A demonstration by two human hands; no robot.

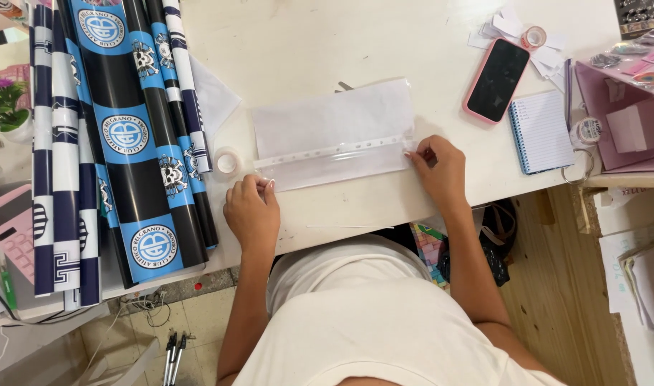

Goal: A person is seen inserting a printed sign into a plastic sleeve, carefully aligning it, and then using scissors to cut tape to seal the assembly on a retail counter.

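Note:
A clear plastic sleeve with white paper [334, 132] lies flat on the white table [320, 43], its punched strip running across the middle. My left hand [252, 211] pinches the sleeve's near left corner, next to a roll of clear tape [227, 163]. My right hand [438, 171] pinches the sleeve's right end at the punched strip. Both hands rest on the table near its front edge.
Rolls of blue, black and white patterned paper [126, 136] cover the table's left side. A pink-cased phone [495, 80], a spiral notebook [541, 132], a small tape roll [533, 36] and a pink box [620, 114] sit right. A pink calculator [8, 229] is far left.

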